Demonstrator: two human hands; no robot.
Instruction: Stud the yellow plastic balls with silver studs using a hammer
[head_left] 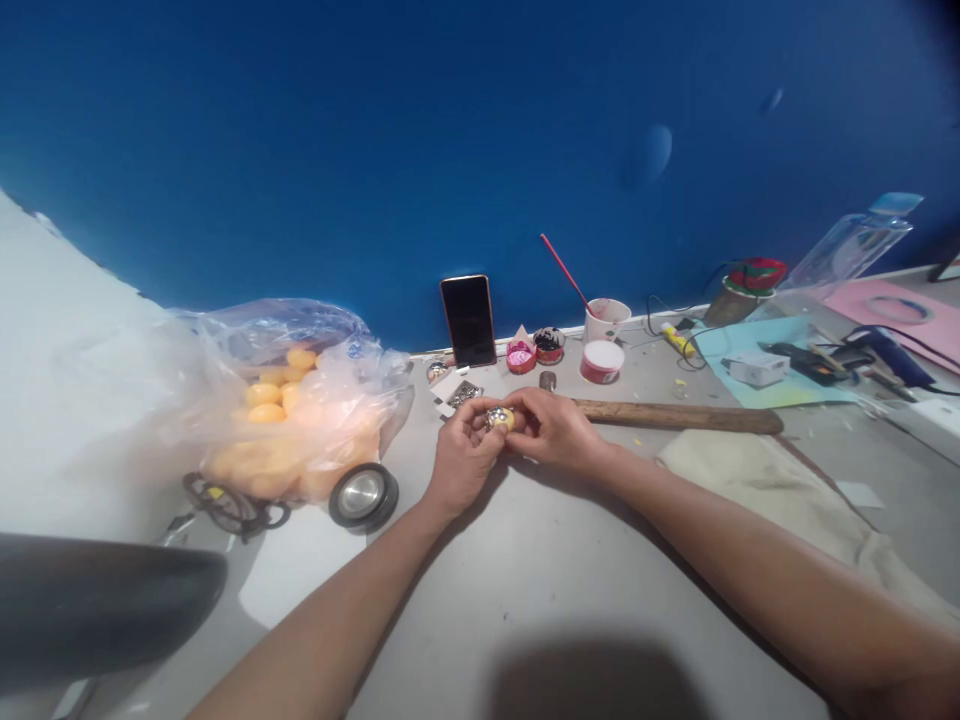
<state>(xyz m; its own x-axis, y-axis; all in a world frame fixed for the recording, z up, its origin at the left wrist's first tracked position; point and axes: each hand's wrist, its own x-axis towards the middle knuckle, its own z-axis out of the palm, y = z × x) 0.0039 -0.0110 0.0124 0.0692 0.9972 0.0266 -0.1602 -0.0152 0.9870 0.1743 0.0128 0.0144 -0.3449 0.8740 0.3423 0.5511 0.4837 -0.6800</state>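
A small round object [500,418], shiny silver at the front and yellow at its right side, is pinched between both hands above the table; its exact kind I cannot make out. The fingers of my left hand [465,455] wrap round it from the left. From the right, my right hand [559,430] touches its yellow side with thumb and forefinger. Just beyond my fingers lies a heap of small silver parts [466,393] on a light sheet. A hammer [675,416] with a wooden handle rests right behind my right hand, its head [548,381] near my knuckles.
A clear bag of yellow-orange balls [266,412] and a round black-rimmed tin [364,496] are at left. A phone [469,322] leans on the blue wall. Behind are small red tubs [520,357], a white cup [606,322] with a red stick; at right, cloth [750,480].
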